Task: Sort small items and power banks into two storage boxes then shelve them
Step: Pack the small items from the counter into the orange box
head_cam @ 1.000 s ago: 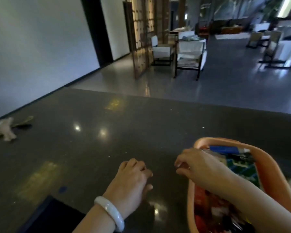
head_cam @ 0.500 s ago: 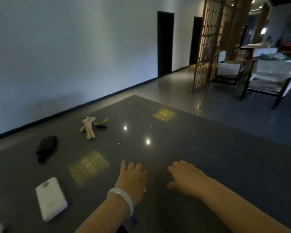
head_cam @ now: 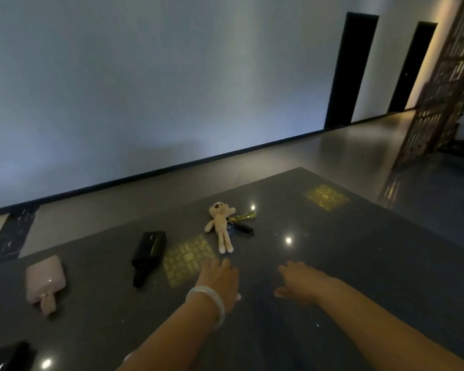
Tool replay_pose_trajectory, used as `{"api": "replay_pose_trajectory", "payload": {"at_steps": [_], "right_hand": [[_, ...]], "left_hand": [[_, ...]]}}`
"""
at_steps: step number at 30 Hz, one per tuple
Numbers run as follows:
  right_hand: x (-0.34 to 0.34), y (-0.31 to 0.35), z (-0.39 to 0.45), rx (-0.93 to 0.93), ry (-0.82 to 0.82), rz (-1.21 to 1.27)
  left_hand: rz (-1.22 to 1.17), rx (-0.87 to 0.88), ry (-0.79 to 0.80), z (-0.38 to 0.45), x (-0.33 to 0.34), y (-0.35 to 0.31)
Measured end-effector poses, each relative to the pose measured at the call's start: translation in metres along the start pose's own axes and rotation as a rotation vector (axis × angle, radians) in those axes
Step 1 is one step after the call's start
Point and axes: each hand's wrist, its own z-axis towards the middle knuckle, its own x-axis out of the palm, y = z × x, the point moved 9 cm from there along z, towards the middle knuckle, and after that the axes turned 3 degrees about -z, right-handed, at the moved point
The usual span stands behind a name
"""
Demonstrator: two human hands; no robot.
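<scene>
Both hands reach out flat over the dark counter (head_cam: 359,250), nothing in either grip: left hand (head_cam: 220,283) just short of the plush keychain (head_cam: 221,226), right hand (head_cam: 302,282) beside it. Black power bank (head_cam: 149,250) and pink one (head_cam: 45,279) lie left of the keychain.

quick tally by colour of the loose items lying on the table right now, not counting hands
Black: 2, the black pouch and a black item cut off at the lower left edge
Pink: 1, the pink power bank
Cream: 1, the plush bear keychain
Total: 4 on the dark table
</scene>
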Motion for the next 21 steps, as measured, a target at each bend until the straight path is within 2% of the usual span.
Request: {"api": "replay_pose_trajectory", "payload": {"at_steps": [5, 8, 10, 14, 21], "right_hand": [[-0.009, 0.02, 0.083, -0.009, 0.024, -0.009], [-0.026, 0.045, 0.128, -0.049, -0.08, 0.049], [-0.041, 0.057, 0.154, -0.064, -0.187, 0.103], [-0.055, 0.064, 0.2, -0.042, -0.272, 0.194], [-0.035, 0.069, 0.244, 0.017, -0.216, 0.237]], "left_hand": [[-0.174, -0.171, 0.123, 0.042, 0.033, 0.056], [-0.302, -0.252, 0.289, 0.056, 0.07, 0.072], [-0.365, -0.289, 0.345, 0.062, 0.094, 0.074], [-0.419, -0.281, 0.325, 0.069, 0.123, 0.072], [-0.461, -0.26, 0.347, 0.076, 0.133, 0.073]]}}
